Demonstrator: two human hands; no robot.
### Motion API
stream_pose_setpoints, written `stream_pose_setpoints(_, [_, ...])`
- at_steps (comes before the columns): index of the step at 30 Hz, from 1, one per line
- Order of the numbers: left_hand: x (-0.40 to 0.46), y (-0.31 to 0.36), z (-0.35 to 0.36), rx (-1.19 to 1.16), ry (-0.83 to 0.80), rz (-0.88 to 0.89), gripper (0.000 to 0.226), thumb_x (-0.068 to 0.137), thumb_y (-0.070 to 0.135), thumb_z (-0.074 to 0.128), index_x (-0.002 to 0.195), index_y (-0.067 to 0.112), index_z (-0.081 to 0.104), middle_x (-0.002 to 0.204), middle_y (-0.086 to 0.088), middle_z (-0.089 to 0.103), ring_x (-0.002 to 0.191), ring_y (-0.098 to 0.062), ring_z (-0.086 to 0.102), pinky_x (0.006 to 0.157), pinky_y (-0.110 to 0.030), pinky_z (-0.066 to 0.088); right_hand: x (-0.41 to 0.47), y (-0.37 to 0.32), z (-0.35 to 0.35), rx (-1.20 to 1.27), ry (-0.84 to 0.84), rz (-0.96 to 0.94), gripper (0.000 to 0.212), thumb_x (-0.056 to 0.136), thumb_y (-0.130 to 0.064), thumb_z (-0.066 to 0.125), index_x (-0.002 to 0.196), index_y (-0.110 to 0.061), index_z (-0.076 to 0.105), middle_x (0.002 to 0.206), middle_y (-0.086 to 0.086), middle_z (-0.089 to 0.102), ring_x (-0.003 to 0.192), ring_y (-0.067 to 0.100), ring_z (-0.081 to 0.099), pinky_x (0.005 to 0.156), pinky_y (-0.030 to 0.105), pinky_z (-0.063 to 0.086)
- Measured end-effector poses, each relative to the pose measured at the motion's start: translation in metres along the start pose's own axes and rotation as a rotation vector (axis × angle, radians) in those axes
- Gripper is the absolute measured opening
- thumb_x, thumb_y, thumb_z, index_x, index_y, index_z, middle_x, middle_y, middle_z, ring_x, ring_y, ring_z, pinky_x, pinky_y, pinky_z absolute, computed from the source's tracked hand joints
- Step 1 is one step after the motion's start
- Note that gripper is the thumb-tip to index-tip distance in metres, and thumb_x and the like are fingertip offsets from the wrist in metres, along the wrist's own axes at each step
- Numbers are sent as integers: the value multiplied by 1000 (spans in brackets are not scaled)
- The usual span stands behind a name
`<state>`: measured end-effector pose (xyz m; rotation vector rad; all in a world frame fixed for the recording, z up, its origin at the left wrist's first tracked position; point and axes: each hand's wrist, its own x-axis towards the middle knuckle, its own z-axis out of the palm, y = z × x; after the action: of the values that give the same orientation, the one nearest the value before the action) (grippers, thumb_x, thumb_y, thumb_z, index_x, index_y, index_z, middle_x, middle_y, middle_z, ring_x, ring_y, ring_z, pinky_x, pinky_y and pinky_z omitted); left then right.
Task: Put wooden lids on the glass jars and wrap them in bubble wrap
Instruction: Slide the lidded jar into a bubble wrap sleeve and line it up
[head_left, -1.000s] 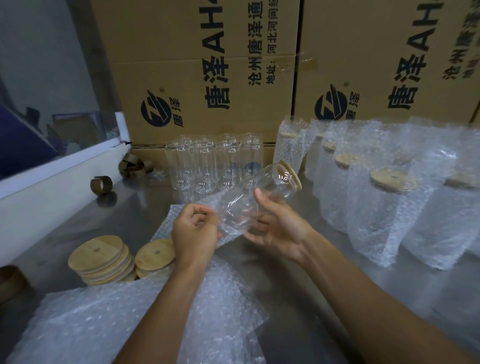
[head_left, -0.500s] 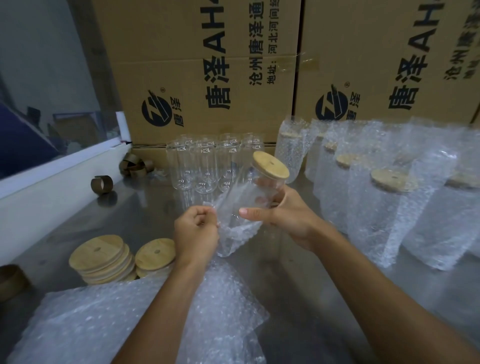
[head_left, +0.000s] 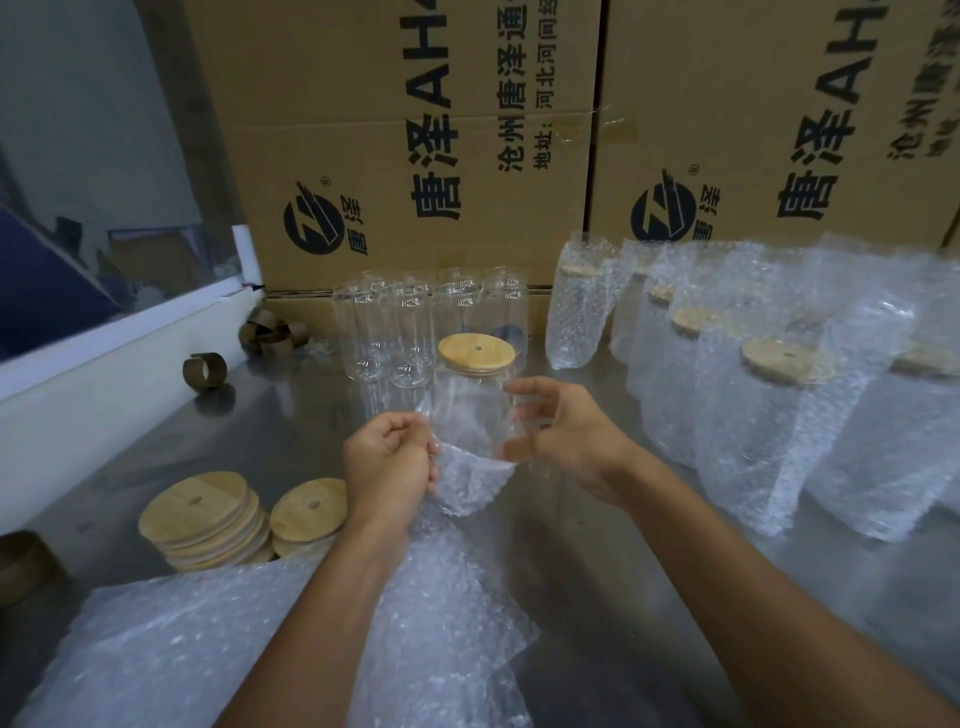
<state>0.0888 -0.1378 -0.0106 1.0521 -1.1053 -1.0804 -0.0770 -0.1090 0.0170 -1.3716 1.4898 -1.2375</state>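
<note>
Close to us a loose pile of wrap (head_left: 291, 639) lies on the bench (head_left: 597, 597). Just past it our left hand (head_left: 387, 462) is curled tight and pinches the edge of a sheet (head_left: 467, 483). The sheet covers the bottom of the jar (head_left: 470, 410).

The jar stands upright between our hands, its long side going up and down. Its lid (head_left: 476, 352) is already on top. Our right hand (head_left: 566, 436) curls round the jar's right side. We think the fingers touch the glass, but the clear glass makes it hard to be sure.

So the jar is just right of the left hand and just left of the right hand. Both are about as near. We guess the next move is pulling the sheet up and round the jar.

To the left sit spare lids (head_left: 205, 519). Farther back stand bare jars (head_left: 410, 332). On the right stand wrapped jars (head_left: 753, 405). Big boxes (head_left: 415, 130) fill the back.
</note>
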Motion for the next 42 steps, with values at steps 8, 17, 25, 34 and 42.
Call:
stream_pose_setpoints(8, [0,16,4,-48,0,-2,16,97,0,56,83,6,63,52,2,59,38,-6,45,37,-19,38,8,-12,-3,196,202,33,30,85,8,70,113,-5,68,80,8,67,46,5,55,47,18,45])
stream_pose_setpoints(17, [-10,42,11,-91,-27,51,14,98,5,58,86,7,65,51,5,60,41,-7,46,39,-18,39,0,-37,-12,291,287,-64,16,89,4,71,90,-12,70,79,5,69,64,9,62,56,13,50])
stream_pose_setpoints(25, [-21,67,13,-125,13,226,17,97,10,61,83,16,67,57,10,64,53,2,55,53,-11,45,-17,-61,-12,334,251,-141,7,94,-9,70,88,-10,72,67,-5,64,54,-1,60,56,13,50])
stream_pose_setpoints(34, [-26,63,7,420,-233,496,32,80,64,68,110,57,59,126,14,42,115,1,45,89,-22,45,-29,-75,-17,248,248,-102,24,97,-8,64,74,-8,58,55,3,58,42,7,53,45,22,50])
stream_pose_setpoints(42, [-16,60,-7,525,-308,645,17,76,40,81,81,44,65,125,20,49,113,23,41,87,-1,35,-31,-76,-29,97,242,-66,11,90,-13,61,81,-8,61,50,-2,60,40,7,50,42,20,46])
